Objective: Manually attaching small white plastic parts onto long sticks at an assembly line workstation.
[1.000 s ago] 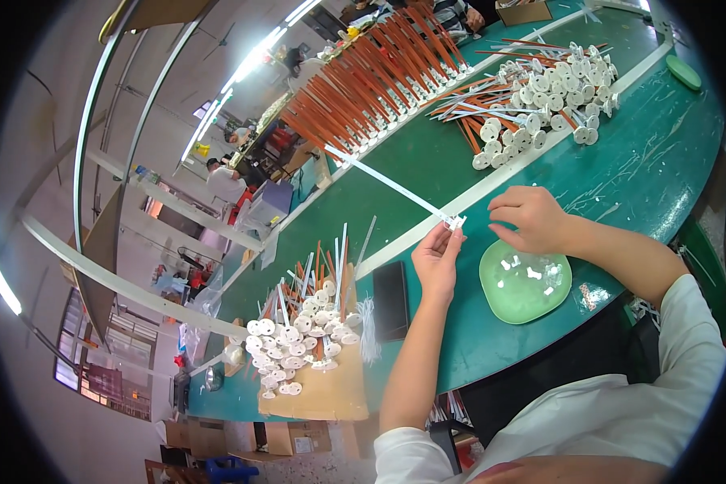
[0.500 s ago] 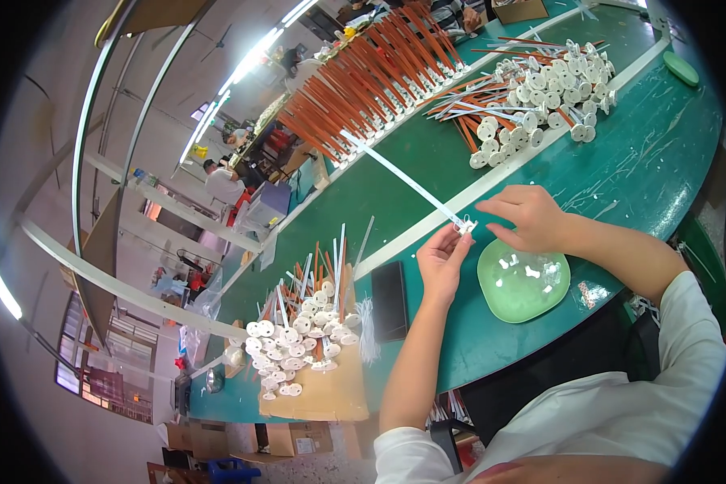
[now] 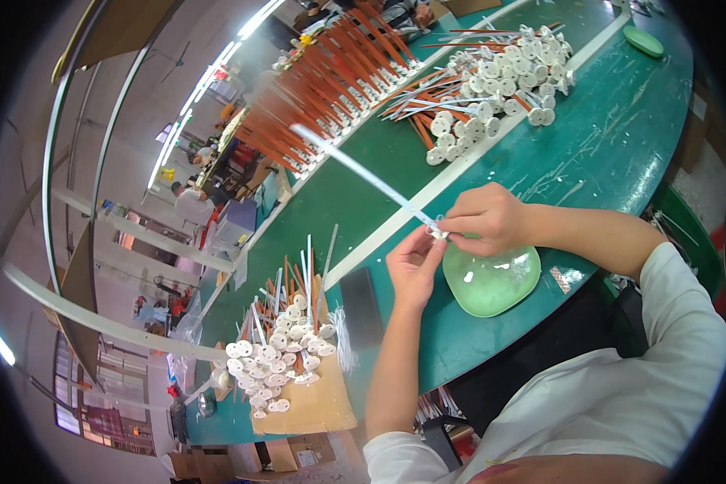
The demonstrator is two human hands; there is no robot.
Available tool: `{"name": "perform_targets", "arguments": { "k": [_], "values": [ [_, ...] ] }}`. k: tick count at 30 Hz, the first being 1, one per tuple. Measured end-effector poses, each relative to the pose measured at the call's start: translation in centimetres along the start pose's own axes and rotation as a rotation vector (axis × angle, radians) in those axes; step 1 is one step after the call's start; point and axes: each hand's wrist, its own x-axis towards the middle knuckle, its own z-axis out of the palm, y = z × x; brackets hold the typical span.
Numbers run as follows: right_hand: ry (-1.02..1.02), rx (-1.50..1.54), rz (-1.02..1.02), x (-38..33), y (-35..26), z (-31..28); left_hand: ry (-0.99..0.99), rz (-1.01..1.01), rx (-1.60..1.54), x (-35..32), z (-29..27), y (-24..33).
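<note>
A long thin white rod [image 3: 355, 168] slants up and away over the green table [image 3: 613, 145]. Its near end sits between my two hands. My right hand [image 3: 486, 218] pinches that end with the fingertips, together with a small white piece. My left hand [image 3: 412, 261] touches the same end from below, fingers curled around it. Just under the hands lies a light green dish [image 3: 492, 280] holding a few small white bits.
A cardboard box [image 3: 306, 403] at the near left carries a heap of white-disc rods [image 3: 278, 355]. A dark flat block [image 3: 362, 300] lies beside it. Further heaps of white-disc rods [image 3: 492, 89] and orange rods [image 3: 323, 89] lie far across. A green lid [image 3: 644, 40] sits at the far right.
Both hands stay at the rod's near end; they have drawn closer together and the rod's far tip has swung slightly left.
</note>
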Motion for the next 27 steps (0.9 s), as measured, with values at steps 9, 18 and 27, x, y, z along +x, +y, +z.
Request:
{"name": "perform_targets", "arguments": {
  "k": [9,18,27],
  "values": [
    [-0.019,-0.039,0.064,0.1,1.3,0.1,0.183,0.120,0.399,1.0,-2.2,-1.1],
    [-0.011,0.004,0.084,0.1,0.3,0.7,0.195,0.068,0.359,-0.3,-1.4,0.4],
    [-0.058,-0.016,0.086,-0.4,0.4,0.0,0.118,0.069,0.300,0.0,-1.0,-0.5]
  ]
}}
